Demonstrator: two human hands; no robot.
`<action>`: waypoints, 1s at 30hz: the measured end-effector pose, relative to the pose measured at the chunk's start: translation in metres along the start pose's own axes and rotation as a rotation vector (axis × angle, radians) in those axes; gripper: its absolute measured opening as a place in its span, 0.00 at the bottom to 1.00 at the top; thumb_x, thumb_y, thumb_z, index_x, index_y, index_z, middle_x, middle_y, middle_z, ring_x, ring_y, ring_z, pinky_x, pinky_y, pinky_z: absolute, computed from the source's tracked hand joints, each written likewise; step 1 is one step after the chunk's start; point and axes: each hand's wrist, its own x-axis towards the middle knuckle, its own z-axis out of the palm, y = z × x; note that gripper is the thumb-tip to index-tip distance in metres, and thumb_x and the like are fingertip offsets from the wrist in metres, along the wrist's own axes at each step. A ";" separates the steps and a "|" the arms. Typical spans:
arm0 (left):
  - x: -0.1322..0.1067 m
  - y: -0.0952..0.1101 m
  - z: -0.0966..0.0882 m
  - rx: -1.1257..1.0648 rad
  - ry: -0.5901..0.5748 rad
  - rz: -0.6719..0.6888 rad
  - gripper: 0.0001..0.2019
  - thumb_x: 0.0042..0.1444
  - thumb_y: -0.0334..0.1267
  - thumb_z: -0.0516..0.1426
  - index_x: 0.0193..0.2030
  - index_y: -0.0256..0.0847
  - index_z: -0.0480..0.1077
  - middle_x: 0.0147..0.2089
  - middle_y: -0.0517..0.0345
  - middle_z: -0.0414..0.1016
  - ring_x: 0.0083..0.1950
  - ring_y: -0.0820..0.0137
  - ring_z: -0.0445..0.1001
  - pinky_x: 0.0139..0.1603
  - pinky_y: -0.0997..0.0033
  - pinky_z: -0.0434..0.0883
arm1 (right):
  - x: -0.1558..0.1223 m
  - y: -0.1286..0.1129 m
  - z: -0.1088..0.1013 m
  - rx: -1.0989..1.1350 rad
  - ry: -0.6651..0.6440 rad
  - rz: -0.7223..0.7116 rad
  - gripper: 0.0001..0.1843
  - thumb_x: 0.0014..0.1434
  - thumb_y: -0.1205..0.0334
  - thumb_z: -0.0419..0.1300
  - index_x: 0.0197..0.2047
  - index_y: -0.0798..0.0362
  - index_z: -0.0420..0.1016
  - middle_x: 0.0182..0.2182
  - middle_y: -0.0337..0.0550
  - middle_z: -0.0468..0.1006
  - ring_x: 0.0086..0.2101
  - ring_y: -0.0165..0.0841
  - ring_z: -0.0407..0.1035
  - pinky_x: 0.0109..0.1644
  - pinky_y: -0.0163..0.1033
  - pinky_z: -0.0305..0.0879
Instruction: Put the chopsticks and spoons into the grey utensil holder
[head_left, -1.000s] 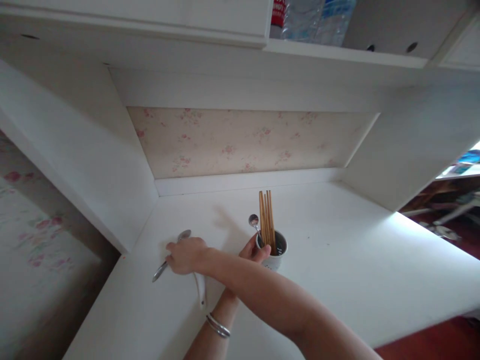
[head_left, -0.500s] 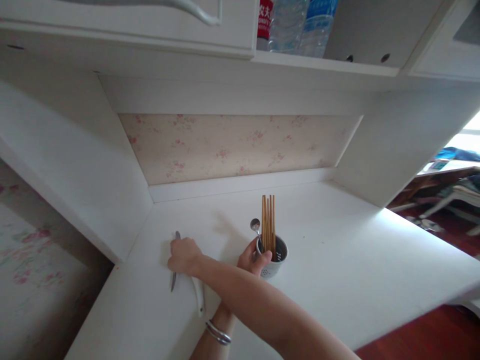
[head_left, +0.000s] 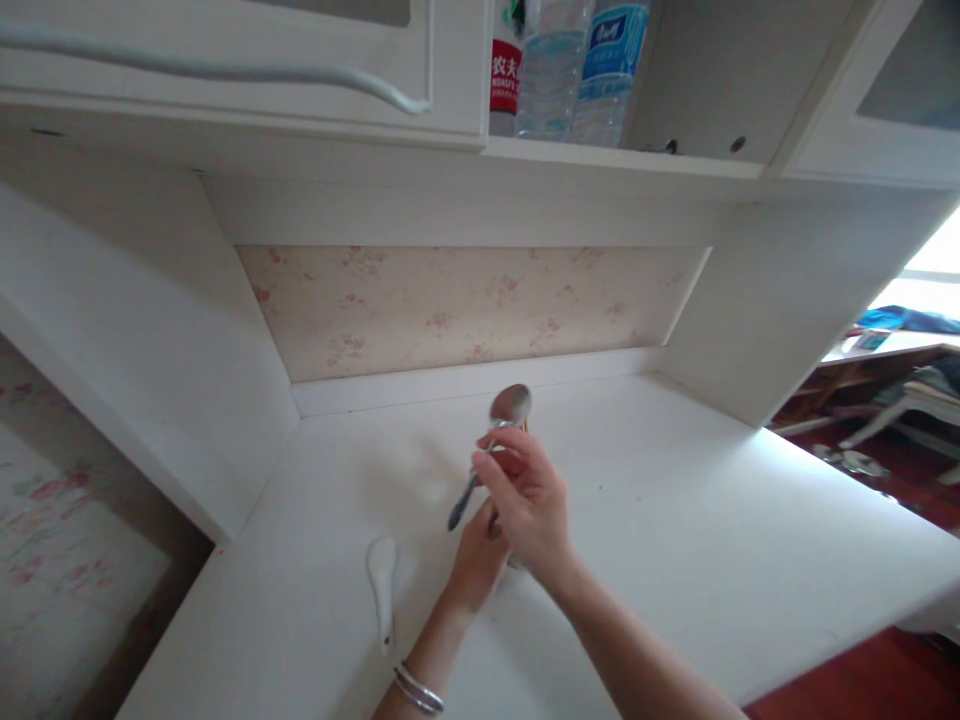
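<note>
My right hand is closed, pinching a metal spoon by its handle. The spoon slants, bowl up and the dark handle end down to the left, in front of the utensil holder. Most of that holder and its chopsticks are hidden behind my right hand. Lower down, my left hand, with silver bangles at the wrist, keeps its grip on the holder; its fingers are partly covered. Left of my left hand, a white soup spoon lies on the white tabletop.
Overhead runs a white cabinet with plastic bottles in its uncovered section. Upright side panels stand left and right of the tabletop. A floral back panel closes the rear.
My right hand has lifted the metal spoon off the tabletop at the left and carried it right, over to the utensil holder. The view has tilted slightly up. My left hand stays at the holder.
</note>
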 end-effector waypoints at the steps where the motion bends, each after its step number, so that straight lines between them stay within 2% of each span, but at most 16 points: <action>1: -0.001 0.003 0.002 -0.011 -0.026 0.037 0.25 0.53 0.49 0.59 0.57 0.46 0.69 0.52 0.54 0.75 0.57 0.56 0.71 0.59 0.57 0.65 | 0.006 0.004 -0.017 -0.028 0.068 -0.014 0.12 0.59 0.57 0.62 0.46 0.48 0.71 0.38 0.41 0.77 0.32 0.30 0.73 0.37 0.37 0.72; 5: 0.000 0.004 0.007 -0.165 -0.118 0.126 0.25 0.55 0.45 0.60 0.59 0.41 0.67 0.57 0.50 0.73 0.59 0.57 0.69 0.62 0.58 0.62 | 0.021 0.024 -0.073 -0.169 0.214 -0.049 0.13 0.57 0.56 0.63 0.45 0.50 0.72 0.33 0.39 0.77 0.30 0.31 0.73 0.37 0.39 0.73; 8: 0.002 0.000 0.009 -0.200 -0.118 0.114 0.25 0.55 0.43 0.61 0.59 0.40 0.67 0.59 0.49 0.71 0.60 0.57 0.68 0.64 0.57 0.61 | 0.021 0.043 -0.096 -0.342 0.209 -0.038 0.12 0.58 0.55 0.62 0.42 0.52 0.74 0.32 0.41 0.78 0.31 0.32 0.74 0.38 0.39 0.73; 11: 0.003 -0.005 0.008 -0.196 -0.106 0.123 0.24 0.55 0.43 0.61 0.58 0.40 0.68 0.59 0.50 0.71 0.61 0.57 0.67 0.64 0.58 0.60 | 0.011 0.059 -0.105 -0.519 0.120 -0.042 0.11 0.59 0.55 0.60 0.40 0.52 0.77 0.34 0.45 0.81 0.34 0.35 0.75 0.39 0.39 0.73; 14: 0.004 -0.006 0.008 -0.192 -0.112 0.141 0.24 0.56 0.41 0.60 0.60 0.41 0.66 0.61 0.51 0.70 0.62 0.59 0.66 0.65 0.59 0.60 | 0.001 0.071 -0.110 -0.610 0.018 -0.127 0.09 0.61 0.58 0.59 0.41 0.50 0.79 0.37 0.46 0.82 0.38 0.37 0.76 0.43 0.40 0.72; 18: 0.003 -0.003 0.009 -0.170 -0.122 0.148 0.24 0.57 0.40 0.59 0.60 0.41 0.65 0.61 0.52 0.69 0.61 0.60 0.67 0.65 0.60 0.60 | -0.006 0.079 -0.119 -0.632 -0.061 -0.254 0.08 0.61 0.62 0.59 0.41 0.49 0.79 0.37 0.45 0.82 0.38 0.37 0.77 0.44 0.41 0.72; 22: 0.003 -0.003 0.008 -0.159 -0.119 0.127 0.24 0.57 0.40 0.59 0.60 0.41 0.65 0.61 0.51 0.69 0.61 0.59 0.67 0.64 0.59 0.61 | -0.010 0.084 -0.129 -0.608 -0.078 -0.268 0.12 0.61 0.65 0.59 0.47 0.48 0.78 0.39 0.45 0.83 0.37 0.36 0.78 0.40 0.38 0.73; 25: 0.004 -0.006 0.007 -0.148 -0.112 0.119 0.24 0.57 0.41 0.59 0.61 0.41 0.65 0.61 0.50 0.69 0.61 0.58 0.67 0.63 0.59 0.61 | -0.016 0.087 -0.132 -0.552 -0.070 -0.269 0.19 0.62 0.66 0.58 0.56 0.44 0.72 0.47 0.45 0.80 0.39 0.36 0.77 0.42 0.38 0.73; 27: 0.004 -0.007 0.007 -0.146 -0.105 0.118 0.25 0.57 0.41 0.59 0.61 0.40 0.64 0.61 0.49 0.69 0.61 0.58 0.67 0.63 0.59 0.61 | -0.020 0.089 -0.132 -0.465 -0.039 -0.222 0.27 0.63 0.64 0.57 0.64 0.41 0.60 0.52 0.46 0.76 0.40 0.35 0.77 0.47 0.41 0.72; 30: 0.003 -0.006 0.009 -0.135 -0.095 0.118 0.25 0.58 0.42 0.58 0.62 0.40 0.63 0.62 0.48 0.68 0.62 0.57 0.66 0.63 0.58 0.61 | -0.024 0.093 -0.128 -0.247 -0.027 -0.027 0.35 0.66 0.57 0.53 0.70 0.41 0.41 0.59 0.50 0.70 0.45 0.37 0.75 0.52 0.48 0.69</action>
